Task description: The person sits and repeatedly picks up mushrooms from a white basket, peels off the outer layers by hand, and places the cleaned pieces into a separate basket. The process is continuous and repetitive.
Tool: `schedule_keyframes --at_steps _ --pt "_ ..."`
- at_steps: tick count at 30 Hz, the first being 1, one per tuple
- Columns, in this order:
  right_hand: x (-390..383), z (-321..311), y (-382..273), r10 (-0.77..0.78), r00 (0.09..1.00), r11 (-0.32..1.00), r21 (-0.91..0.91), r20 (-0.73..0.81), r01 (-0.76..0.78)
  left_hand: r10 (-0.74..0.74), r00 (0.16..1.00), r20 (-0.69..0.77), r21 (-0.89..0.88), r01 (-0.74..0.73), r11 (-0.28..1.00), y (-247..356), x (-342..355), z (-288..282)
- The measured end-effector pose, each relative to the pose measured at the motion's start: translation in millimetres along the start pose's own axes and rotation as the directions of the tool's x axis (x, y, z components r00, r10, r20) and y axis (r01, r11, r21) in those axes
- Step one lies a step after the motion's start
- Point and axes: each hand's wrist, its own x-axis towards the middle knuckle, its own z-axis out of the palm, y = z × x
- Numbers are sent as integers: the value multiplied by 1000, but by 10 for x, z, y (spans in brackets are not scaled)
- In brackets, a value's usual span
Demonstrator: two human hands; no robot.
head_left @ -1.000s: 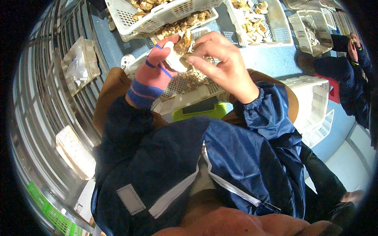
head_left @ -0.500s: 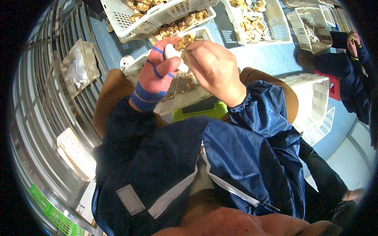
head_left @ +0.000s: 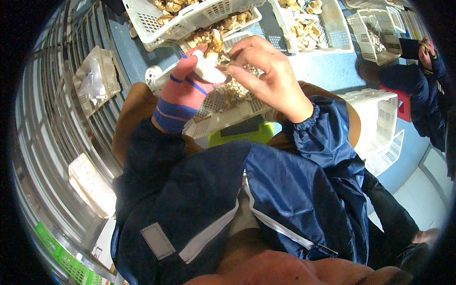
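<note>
My left hand [head_left: 178, 95], in a pink glove with blue bands, is closed round a mushroom [head_left: 209, 70]. Its white, smooth part faces me, and a rough brown part sticks out at the far end. Close against the mushroom's right side is my bare right hand [head_left: 270, 71], thumb and fingers brought together in a pinch. Something small and dark shows at those fingertips, too small to name. Beneath both hands stands a white perforated crate [head_left: 213, 124], with pale scraps [head_left: 232, 92] scattered on its bottom.
Ahead, a white crate [head_left: 152, 38] of brown mushrooms rests over another one. A crate [head_left: 344, 38] of pale pieces stands farther right. White crates [head_left: 375, 118] sit beside my right knee, a metal rack [head_left: 52, 118] at my left. Another person [head_left: 408, 78] works at far right.
My right hand has moved a little right and its fingers have loosened from the mushroom. The mushroom is turned, so more of its white side and brown end shows.
</note>
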Motion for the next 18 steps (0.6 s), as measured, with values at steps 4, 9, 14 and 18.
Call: schedule_keyframes --at_steps 4,9,14,18 --pt "-18 73 -15 -19 1000 1000 19 -18 20 83 997 8 85 -83 993 -108 -40 104" --pt "-46 72 -3 -13 1000 994 -110 -21 11 137 984 116 270 -164 949 -148 -52 155" --pt "-55 79 -65 26 1000 980 -197 -9 -27 118 991 58 342 -131 931 -130 -62 162" --pt "-68 60 16 -35 995 963 -269 -88 10 68 993 96 193 -85 978 -141 -8 28"
